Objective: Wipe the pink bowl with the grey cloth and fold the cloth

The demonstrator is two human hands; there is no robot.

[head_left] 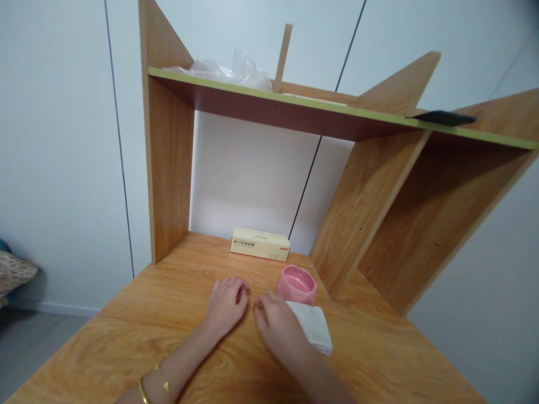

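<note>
My left hand (228,304) rests on the wooden desk top with its fingers loosely bent, a gap between thumb and fingers, and nothing in it. Close beside it, my right hand (278,322) is also loosely curled, thumb apart from the fingers, with nothing visible in it. A folded white cloth (314,325) lies at the right hand's outer side, partly covered by that hand. Just behind the cloth stands a pink faceted bowl (297,285). Farther back, a long cream cling film box (260,244) lies near the wall.
The wooden desk (202,370) carries upright side panels and a raised shelf (269,98) with a green edge. On the shelf are a crumpled clear plastic bag (236,72) and a dark flat object (445,118). Patterned fabric (16,273) shows at the far left.
</note>
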